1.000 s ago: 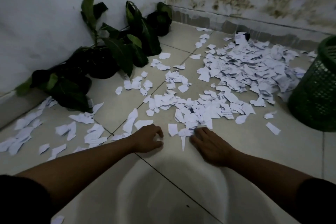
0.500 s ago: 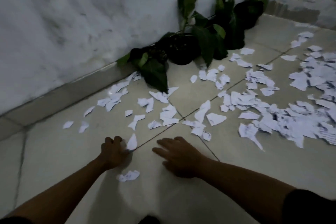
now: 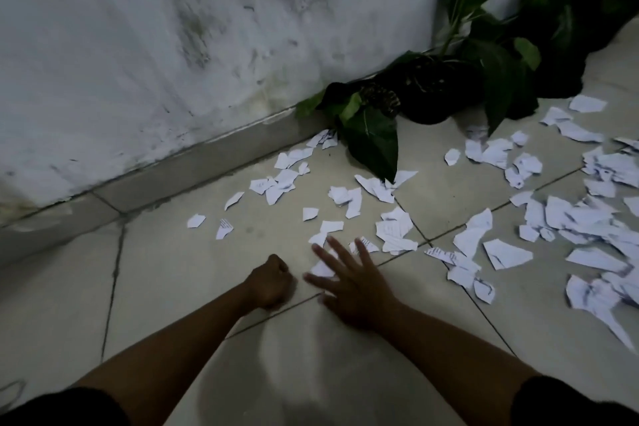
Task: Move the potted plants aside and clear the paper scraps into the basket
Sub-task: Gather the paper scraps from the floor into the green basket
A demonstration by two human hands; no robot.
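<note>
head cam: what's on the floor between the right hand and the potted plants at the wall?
Head view: loose paper scraps on bare tile lie between the right hand and the potted plants; one drooping leaf overhangs them.

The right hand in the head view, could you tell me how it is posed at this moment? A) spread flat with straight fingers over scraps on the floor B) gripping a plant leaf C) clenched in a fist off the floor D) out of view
A: the right hand lies with fingers spread and straight over white paper scraps on the tiled floor, far from the plants.
</note>
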